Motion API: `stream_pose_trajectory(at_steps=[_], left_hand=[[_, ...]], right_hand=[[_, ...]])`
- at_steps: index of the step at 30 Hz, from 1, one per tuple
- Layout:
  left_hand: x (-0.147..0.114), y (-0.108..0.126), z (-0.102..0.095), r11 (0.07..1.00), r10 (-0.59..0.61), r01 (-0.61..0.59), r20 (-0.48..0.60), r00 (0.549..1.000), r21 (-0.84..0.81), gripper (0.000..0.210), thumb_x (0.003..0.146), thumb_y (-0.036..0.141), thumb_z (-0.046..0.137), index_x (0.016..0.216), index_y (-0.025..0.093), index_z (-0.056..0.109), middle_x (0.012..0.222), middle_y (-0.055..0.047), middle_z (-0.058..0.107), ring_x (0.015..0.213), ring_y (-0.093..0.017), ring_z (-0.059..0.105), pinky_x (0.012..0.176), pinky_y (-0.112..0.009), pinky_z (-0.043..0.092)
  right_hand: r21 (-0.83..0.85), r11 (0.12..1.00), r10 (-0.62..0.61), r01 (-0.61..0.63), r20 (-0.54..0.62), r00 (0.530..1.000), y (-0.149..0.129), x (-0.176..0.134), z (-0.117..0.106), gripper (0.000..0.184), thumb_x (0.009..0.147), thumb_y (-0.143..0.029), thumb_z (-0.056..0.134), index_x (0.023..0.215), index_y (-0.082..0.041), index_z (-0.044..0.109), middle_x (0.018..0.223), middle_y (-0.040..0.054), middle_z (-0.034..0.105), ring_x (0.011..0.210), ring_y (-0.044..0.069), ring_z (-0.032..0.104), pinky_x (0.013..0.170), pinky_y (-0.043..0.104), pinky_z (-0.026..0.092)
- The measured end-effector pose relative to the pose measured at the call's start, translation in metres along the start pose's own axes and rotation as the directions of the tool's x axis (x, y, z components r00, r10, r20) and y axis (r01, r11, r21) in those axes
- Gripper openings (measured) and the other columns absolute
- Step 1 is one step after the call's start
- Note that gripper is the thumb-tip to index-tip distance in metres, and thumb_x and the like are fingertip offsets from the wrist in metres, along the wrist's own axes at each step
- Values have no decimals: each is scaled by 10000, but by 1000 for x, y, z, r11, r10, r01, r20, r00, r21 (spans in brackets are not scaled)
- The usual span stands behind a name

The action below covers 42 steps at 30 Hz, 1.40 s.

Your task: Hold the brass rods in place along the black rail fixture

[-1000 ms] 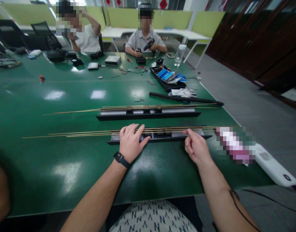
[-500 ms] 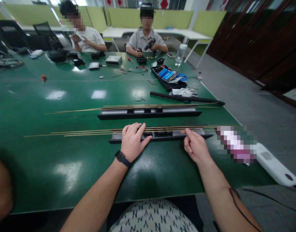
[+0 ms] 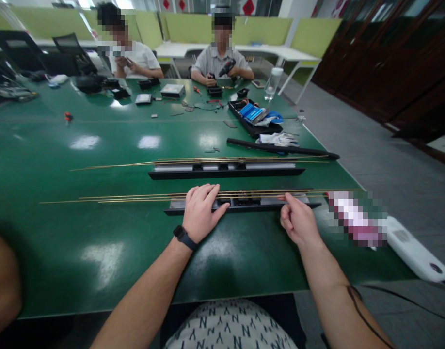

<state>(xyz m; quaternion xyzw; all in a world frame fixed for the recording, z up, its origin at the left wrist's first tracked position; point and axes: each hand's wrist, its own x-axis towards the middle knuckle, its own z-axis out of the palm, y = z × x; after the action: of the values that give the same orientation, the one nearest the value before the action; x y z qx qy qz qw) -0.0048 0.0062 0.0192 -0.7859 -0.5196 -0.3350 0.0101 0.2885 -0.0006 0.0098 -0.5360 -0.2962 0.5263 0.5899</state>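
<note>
My left hand [image 3: 202,211], with a dark watch [image 3: 180,233] on its wrist, lies palm down across a black channel [image 3: 269,207] and the thin gold-coloured rods over it. Its fingers are stretched out and the thumb stands apart. My right hand [image 3: 298,218] is closed in a pinch at the right part of the channel, with the fingertips on a thin gold-coloured rod [image 3: 128,198]. The rods run lengthwise and stick out well past the channel's left end. Dark blocks [image 3: 247,199] sit inside the channel between my hands.
A second black channel [image 3: 226,174] with rods lies just beyond. Farther off are a black tube [image 3: 280,146], gloves [image 3: 278,139] and a black tray [image 3: 244,121]. A white power strip [image 3: 413,247] is at the right edge. Two people sit across the table [image 3: 109,271], one holding a drill [image 3: 227,68].
My right hand has shifted slightly to the right along the rods. My left hand stays in place on the channel. The view has moved a little.
</note>
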Motion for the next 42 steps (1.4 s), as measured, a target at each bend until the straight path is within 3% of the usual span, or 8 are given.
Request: stream_pose_trajectory(at_steps=[5, 8, 12, 15, 22, 35, 39, 42], left_hand=[[0, 2, -2, 990, -5, 2, -25, 1000, -138, 527, 940, 480, 708, 1388, 217, 620, 1344, -130, 699, 1305, -317, 612, 1162, -528, 385], [1, 5, -8, 902, -37, 12, -48, 998, -431, 607, 942, 524, 687, 1458, 228, 566, 1456, -133, 633, 1384, -309, 560, 1201, -521, 385], [6, 9, -19, 411, -158, 70, 5, 987, -909, 639, 1042, 641, 373, 1522, 240, 502, 1605, -106, 507, 1526, -277, 423, 1304, -515, 273], [12, 10, -29, -13, -200, 198, 197, 960, -980, 879, 984, 787, 82, 1471, 230, 558, 1593, -111, 524, 1535, -287, 415, 1313, -542, 255], [16, 10, -48, -271, -77, 355, 388, 918, -895, 1156, 804, 970, 14, 1430, 193, 598, 1598, -125, 512, 1547, -348, 383, 1285, -573, 316], [17, 6, -49, -361, -61, 353, 400, 915, -863, 1193, 778, 999, 53, 1419, 161, 609, 1597, -147, 508, 1559, -358, 355, 1312, -544, 276], [17, 5, -45, -209, -103, 305, 331, 938, -929, 1164, 809, 964, 4, 1434, 179, 594, 1585, -154, 522, 1530, -349, 411, 1287, -574, 321], [14, 2, -38, 126, -181, 176, 152, 972, -976, 899, 959, 838, 168, 1467, 208, 560, 1563, -146, 550, 1487, -316, 484, 1271, -569, 351]], right_hand=[[-1, 1000, -10, 10, 3, 1000, 1, 1, -1, 347, 849, -489, 803, 921, -168, 690, 441, -50, 537, 257, 55, 308, 273, 163, 214], [0, 1000, -7, 7, 2, 1000, 1, 1, -1, 344, 851, -485, 802, 928, -165, 701, 443, -46, 542, 258, 55, 307, 275, 164, 212], [-4, 1000, -1, 1, -5, 1000, 0, 0, -1, 342, 846, -482, 806, 926, -164, 708, 443, -47, 538, 257, 56, 310, 275, 165, 210], [-9, 1000, 7, -7, -6, 1000, -1, 0, 0, 339, 847, -480, 805, 924, -163, 712, 445, -47, 537, 260, 55, 312, 276, 163, 210], [-8, 1000, 1, -1, 5, 1000, -1, 0, 0, 335, 846, -472, 811, 920, -160, 714, 450, -40, 543, 263, 57, 318, 277, 164, 218], [-2, 1000, 0, 0, 0, 1000, -3, -1, 2, 325, 843, -462, 810, 911, -160, 714, 437, -46, 527, 257, 56, 305, 277, 166, 212], [1, 1000, 7, -7, -2, 1000, -2, -1, 2, 321, 846, -457, 809, 915, -159, 712, 442, -42, 535, 258, 59, 312, 279, 167, 214], [1, 1000, 9, -9, 2, 1000, -2, -1, 1, 316, 855, -454, 802, 920, -157, 714, 446, -40, 541, 260, 60, 319, 281, 168, 216]])
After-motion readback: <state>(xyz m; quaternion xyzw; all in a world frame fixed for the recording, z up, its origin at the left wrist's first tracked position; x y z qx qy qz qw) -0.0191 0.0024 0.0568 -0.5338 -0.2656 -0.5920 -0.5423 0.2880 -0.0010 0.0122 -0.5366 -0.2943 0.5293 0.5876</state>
